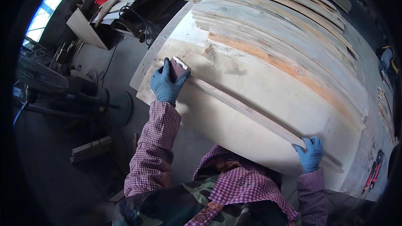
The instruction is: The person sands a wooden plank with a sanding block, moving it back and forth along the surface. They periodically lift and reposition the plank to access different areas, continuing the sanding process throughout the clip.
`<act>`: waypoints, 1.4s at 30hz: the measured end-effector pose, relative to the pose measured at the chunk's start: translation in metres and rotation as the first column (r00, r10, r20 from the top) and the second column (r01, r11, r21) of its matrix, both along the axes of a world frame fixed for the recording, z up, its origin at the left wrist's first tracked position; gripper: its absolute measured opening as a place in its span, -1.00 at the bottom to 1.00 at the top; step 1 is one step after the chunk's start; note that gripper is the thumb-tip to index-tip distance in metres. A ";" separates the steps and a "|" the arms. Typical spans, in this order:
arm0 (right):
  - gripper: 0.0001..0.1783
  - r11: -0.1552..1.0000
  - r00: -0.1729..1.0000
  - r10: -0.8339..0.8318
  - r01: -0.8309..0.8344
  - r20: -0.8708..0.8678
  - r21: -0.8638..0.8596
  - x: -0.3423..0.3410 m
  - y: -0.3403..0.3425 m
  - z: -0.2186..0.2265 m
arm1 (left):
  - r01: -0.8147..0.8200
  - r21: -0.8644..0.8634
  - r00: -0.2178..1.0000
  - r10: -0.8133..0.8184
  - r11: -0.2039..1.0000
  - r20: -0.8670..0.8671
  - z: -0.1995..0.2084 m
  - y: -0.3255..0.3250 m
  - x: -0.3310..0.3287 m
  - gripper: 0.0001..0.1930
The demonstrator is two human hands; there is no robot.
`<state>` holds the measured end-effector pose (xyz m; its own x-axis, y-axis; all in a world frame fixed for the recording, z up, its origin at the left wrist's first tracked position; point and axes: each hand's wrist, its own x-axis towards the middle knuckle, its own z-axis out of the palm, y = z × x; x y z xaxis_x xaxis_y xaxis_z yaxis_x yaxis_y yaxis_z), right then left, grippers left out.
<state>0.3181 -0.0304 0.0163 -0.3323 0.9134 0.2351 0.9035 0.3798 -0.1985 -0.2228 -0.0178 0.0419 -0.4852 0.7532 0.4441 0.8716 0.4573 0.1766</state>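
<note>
My left hand (166,86), in a blue-grey work glove, is closed around a sanding block (178,68) with a dark reddish-brown face and a torn whitish edge. The block rests at the left end of a long, narrow wooden strip (247,111). That strip runs slantwise across the near part of the table toward the lower right. Close to its right end, my right hand (310,154) grips the strip, thumb on the near side and fingers over the top. A matching glove covers this hand.
Long boards (268,25) lie stacked along the table's far side. Sawdust (210,52) is heaped on the pale tabletop sheet (234,73). A red-handled tool (372,173) lies at the right edge. Offcuts (92,147) and a round-based stand (121,108) are on the floor at left.
</note>
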 end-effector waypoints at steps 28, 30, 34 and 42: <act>-0.60 0.991 0.990 -0.030 0.048 0.140 -0.126 0.003 -0.030 -0.016 | 0.271 -0.260 0.963 -0.263 0.927 0.066 0.038 0.015 0.095 -0.11; -0.58 0.995 0.989 -0.015 0.029 0.148 -0.093 0.003 -0.036 -0.021 | 0.071 -0.472 0.994 -0.025 0.879 0.103 0.059 0.026 0.043 -0.19; -0.53 0.995 0.988 -0.026 0.041 0.151 -0.096 -0.004 -0.036 -0.020 | 0.123 -0.511 0.987 -0.157 0.851 -0.023 0.049 0.021 0.069 -0.18; -0.53 0.990 0.981 -0.009 0.035 0.192 -0.134 0.002 -0.034 -0.019 | 0.680 -0.526 0.725 -0.577 0.511 0.376 0.041 -0.003 0.265 0.05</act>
<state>0.3201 -0.0647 -0.0027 -0.3387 0.9399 0.0430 0.9374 0.3410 -0.0706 0.0423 -0.0204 0.0825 0.2097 0.9477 -0.2404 0.9624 -0.1567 0.2218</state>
